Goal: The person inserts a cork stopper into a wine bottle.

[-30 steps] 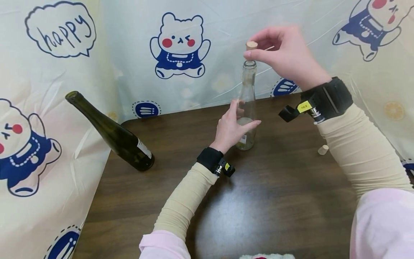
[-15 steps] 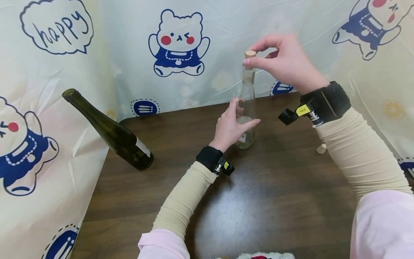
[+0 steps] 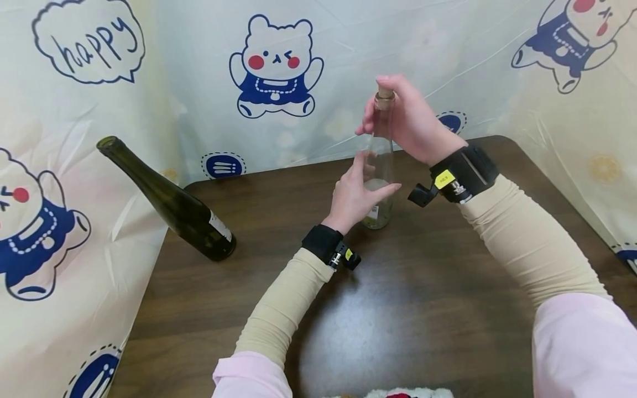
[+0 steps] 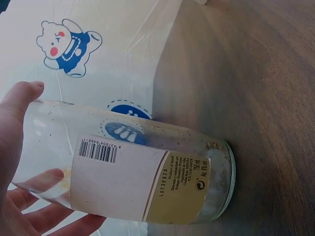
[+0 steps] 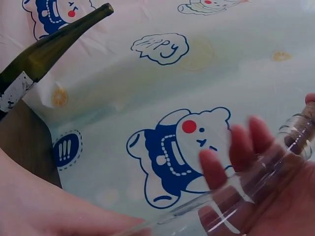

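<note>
A clear glass bottle [image 3: 381,146] stands upright on the table, with a cork [image 3: 385,93] part-way in its mouth. My left hand [image 3: 350,198] grips the bottle's lower body, thumb in front and fingers around the far side. In the left wrist view, the bottle's white and gold label [image 4: 115,179] with a barcode shows beyond the fingers. My right hand [image 3: 415,122] is at the neck: its thumb presses on top of the cork while its fingers curl behind the glass. Seen through the neck in the right wrist view, those fingers [image 5: 214,169] bend around it.
A dark green bottle [image 3: 171,203] stands at the table's left. Behind the brown wooden table [image 3: 428,309] hangs a printed curtain [image 3: 348,50] with cartoon bears. Something white and fluffy [image 3: 423,393] lies at the near edge. My right forearm [image 3: 532,243] crosses the table's right side.
My right hand brought the cork down onto the bottle mouth, then shifted from pinching it to thumb on top with fingers around the neck. The loose cork on the right is now hidden by my forearm.
</note>
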The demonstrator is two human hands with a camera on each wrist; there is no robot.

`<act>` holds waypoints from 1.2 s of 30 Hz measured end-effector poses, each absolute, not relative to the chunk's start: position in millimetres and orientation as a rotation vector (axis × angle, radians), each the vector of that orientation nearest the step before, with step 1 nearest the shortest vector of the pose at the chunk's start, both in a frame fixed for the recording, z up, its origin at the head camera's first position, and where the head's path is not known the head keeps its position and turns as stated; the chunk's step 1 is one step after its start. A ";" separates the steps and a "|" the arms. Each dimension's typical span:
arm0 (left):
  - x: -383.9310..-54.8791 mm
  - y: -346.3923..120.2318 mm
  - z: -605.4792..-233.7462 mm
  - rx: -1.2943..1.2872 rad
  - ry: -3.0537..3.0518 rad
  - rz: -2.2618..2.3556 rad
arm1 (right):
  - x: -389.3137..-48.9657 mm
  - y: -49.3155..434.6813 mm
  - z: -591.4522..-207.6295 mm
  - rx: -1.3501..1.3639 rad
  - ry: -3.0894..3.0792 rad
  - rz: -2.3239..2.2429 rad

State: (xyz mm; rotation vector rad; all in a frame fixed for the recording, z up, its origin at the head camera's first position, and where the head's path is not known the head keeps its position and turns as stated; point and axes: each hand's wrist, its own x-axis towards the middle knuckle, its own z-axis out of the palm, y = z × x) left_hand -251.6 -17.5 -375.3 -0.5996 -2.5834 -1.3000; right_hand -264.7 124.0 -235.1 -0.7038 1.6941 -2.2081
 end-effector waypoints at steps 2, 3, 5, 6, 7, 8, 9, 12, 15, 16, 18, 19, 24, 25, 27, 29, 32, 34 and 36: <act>-252.0 -18.2 -375.3 -0.601 -2.578 -1.300 | -264.5 121.2 -235.7 -0.696 1.637 -2.257; -252.1 -18.5 -374.9 -0.600 -2.574 -1.300 | -264.6 119.9 -235.5 -0.700 1.619 -2.274; -252.3 -18.8 -374.0 -0.597 -2.570 -1.299 | -264.9 118.0 -234.8 -0.706 1.608 -2.297; -252.3 -18.9 -373.7 -0.596 -2.570 -1.299 | -265.0 117.4 -234.5 -0.708 1.613 -2.304; -252.3 -19.1 -373.6 -0.593 -2.576 -1.295 | -264.9 116.9 -234.3 -0.710 1.619 -2.310; -252.3 -19.2 -373.6 -0.592 -2.580 -1.291 | -265.0 116.6 -234.4 -0.714 1.626 -2.312; -252.2 -19.3 -373.7 -0.591 -2.583 -1.291 | -265.1 116.4 -234.6 -0.718 1.630 -2.315; -252.6 -19.6 -374.4 -0.585 -2.585 -1.278 | -264.8 116.7 -236.8 -0.742 1.644 -2.323; -252.2 -20.3 -375.2 -0.579 -2.587 -1.265 | -261.6 119.4 -247.2 -0.758 1.810 -2.199; -252.4 -20.2 -375.6 -0.578 -2.585 -1.259 | -260.2 120.7 -254.1 -0.744 1.912 -2.129; -252.4 -20.8 -376.6 -0.590 -2.582 -1.237 | -257.7 124.4 -274.6 -0.727 2.098 -1.978; -252.4 -21.1 -377.3 -0.590 -2.583 -1.219 | -256.5 126.5 -286.7 -0.705 2.197 -1.892; -250.3 -25.5 -388.1 -0.593 -2.560 -1.130 | -248.3 132.5 -344.9 -0.645 2.335 -1.822; -249.5 -26.6 -392.8 -0.586 -2.561 -1.119 | -245.7 132.4 -352.5 -0.651 2.350 -1.812; -247.5 -28.6 -404.2 -0.585 -2.565 -1.118 | -240.2 131.8 -365.1 -0.672 2.337 -1.826; -245.1 -30.7 -416.9 -0.592 -2.574 -1.126 | -235.2 130.8 -373.4 -0.701 2.392 -1.793; -241.1 -33.9 -430.5 -0.629 -2.575 -1.197 | -230.2 130.2 -379.9 -0.699 2.509 -1.742; -236.7 -38.1 -433.1 -0.667 -2.578 -1.214 | -229.6 131.6 -379.2 -0.687 2.560 -1.741; -229.8 -45.4 -429.9 -0.714 -2.574 -1.192 | -231.8 137.6 -374.7 -0.638 2.588 -1.773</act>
